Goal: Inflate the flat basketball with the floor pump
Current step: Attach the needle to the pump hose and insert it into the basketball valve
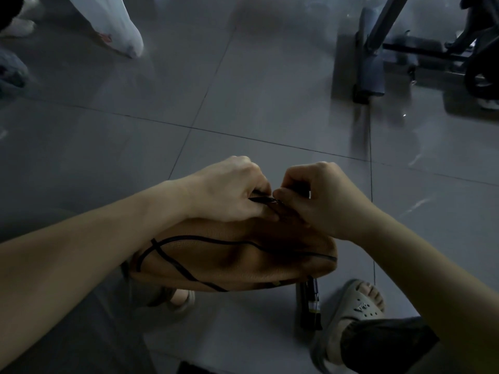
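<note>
Head view: left hand [229, 193] and right hand [321, 201] pressed together atop the flat basketball [229, 260], fingertips pinching a thin dark piece, likely the pump hose end [263, 199]; exact grip on it hard to tell. Ball sagging and creased, held near, above grey floor tiles [270, 103]. Dark pump barrel [310, 303] just below the ball's right edge, beside a sandalled foot [356, 306]. Exercise frame [370, 63] far right.

**Dim, blue-grey wide-angle view**

You're working in low light. The tiled floor [270, 90] carries soft, smeared glare toward the upper right. Your forearms bulge at the lower corners. The far background looks hazy and soft; shadows stay faint.
</note>
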{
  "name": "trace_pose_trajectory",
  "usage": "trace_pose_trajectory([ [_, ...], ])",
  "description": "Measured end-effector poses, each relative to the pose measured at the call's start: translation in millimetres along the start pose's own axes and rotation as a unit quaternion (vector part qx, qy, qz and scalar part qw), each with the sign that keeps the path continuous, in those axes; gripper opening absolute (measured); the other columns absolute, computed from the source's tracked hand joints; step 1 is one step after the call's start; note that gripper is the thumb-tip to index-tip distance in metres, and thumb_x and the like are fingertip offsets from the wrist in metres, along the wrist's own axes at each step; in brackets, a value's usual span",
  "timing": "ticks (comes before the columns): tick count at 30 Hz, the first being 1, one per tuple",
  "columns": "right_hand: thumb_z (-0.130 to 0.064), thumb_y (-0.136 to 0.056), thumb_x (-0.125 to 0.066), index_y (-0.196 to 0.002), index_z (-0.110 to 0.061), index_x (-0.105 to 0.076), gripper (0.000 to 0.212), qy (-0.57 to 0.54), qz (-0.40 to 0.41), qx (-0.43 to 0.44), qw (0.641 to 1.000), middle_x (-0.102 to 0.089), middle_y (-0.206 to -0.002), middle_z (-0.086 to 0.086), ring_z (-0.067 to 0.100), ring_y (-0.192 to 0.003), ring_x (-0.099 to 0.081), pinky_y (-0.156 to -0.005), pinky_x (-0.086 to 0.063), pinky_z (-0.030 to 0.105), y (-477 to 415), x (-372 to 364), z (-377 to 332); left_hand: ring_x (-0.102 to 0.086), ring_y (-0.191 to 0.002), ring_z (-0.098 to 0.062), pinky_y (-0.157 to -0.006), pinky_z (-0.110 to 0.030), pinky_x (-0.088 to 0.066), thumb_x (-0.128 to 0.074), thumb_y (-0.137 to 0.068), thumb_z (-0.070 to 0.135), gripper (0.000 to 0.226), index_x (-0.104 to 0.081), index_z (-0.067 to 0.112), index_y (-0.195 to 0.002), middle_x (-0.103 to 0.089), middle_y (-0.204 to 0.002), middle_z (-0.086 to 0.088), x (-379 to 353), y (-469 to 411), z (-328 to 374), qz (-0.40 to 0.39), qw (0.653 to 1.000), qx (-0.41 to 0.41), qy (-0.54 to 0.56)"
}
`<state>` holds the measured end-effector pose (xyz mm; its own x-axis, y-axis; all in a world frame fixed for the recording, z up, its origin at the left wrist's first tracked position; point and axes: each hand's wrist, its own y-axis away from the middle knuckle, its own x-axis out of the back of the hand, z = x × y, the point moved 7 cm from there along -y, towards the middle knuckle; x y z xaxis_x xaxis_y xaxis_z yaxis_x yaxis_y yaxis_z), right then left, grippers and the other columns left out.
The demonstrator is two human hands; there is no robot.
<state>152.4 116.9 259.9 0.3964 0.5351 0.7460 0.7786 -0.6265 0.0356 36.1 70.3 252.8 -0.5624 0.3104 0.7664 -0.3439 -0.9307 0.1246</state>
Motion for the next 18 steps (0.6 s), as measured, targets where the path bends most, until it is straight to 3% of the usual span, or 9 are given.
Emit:
trace_pose_trajectory([
  [7,-0.028,-0.095,-0.063,-0.074,-0.02,-0.064,0.022,0.055,0.018,0.026,0.998,-0.055,-0.06,-0.01,0.007,-0.055,-0.053,-0.051,-0.04,0.017,-0.5,-2.0,-5.1,-0.056,-0.051,0.003,-0.053,-0.007,-0.035,-0.075,-0.09,0.033,0.026,-0.069,0.022,-0.067,-0.053,-0.049,0.017,1.2,-3.4,-5.6,-0.001,1.0,0.014,-0.001],
  [10,-0.03,-0.095,-0.062,-0.074,-0.02,-0.064,0.024,0.076,0.002,0.015,0.997,-0.056,-0.061,-0.008,0.007,-0.055,-0.054,-0.053,-0.043,0.019,-2.2,-7.1,-1.9,-0.056,-0.052,0.004,-0.053,-0.007,-0.035,-0.075,-0.09,0.031,0.03,-0.06,0.037,-0.065,-0.056,-0.051,0.021,-2.1,-4.4,-8.6,-0.006,1.0,0.014,-0.015],
  [12,-0.033,-0.098,-0.059,-0.077,-0.016,-0.067,0.028,-0.009,-0.025,-0.025,0.999,-0.063,-0.064,-0.001,0.011,-0.057,-0.061,-0.054,-0.053,0.025,-3.5,-5.1,7.1,-0.058,-0.054,0.001,-0.054,-0.009,-0.035,-0.076,-0.089,0.035,0.027,-0.064,0.032,-0.065,-0.059,-0.054,0.019,-2.4,-3.5,-10.4,-0.002,1.0,0.01,-0.01],
  [15,-0.028,-0.104,-0.048,-0.091,-0.004,-0.071,0.035,-0.226,-0.045,-0.092,0.969,-0.069,-0.074,0.013,0.023,-0.065,-0.07,-0.059,-0.061,0.037,-2.4,4.0,18.4,-0.061,-0.058,-0.008,-0.055,-0.016,-0.04,-0.075,-0.089,0.041,0.025,-0.079,0.017,-0.084,-0.066,-0.062,0.009,0.7,-6.8,-17.8,0.001,1.0,0.014,0.0],
  [18,-0.019,-0.1,-0.057,-0.101,-0.009,-0.071,0.017,-0.185,-0.038,-0.059,0.98,-0.071,-0.078,0.004,0.018,-0.067,-0.071,-0.06,-0.062,0.034,-1.5,6.1,16.7,-0.062,-0.059,0.0,-0.057,-0.011,-0.039,-0.076,-0.09,0.03,0.014,-0.08,0.017,-0.089,-0.064,-0.061,0.021,1.1,-11.2,-21.0,0.003,1.0,0.014,0.005],
])
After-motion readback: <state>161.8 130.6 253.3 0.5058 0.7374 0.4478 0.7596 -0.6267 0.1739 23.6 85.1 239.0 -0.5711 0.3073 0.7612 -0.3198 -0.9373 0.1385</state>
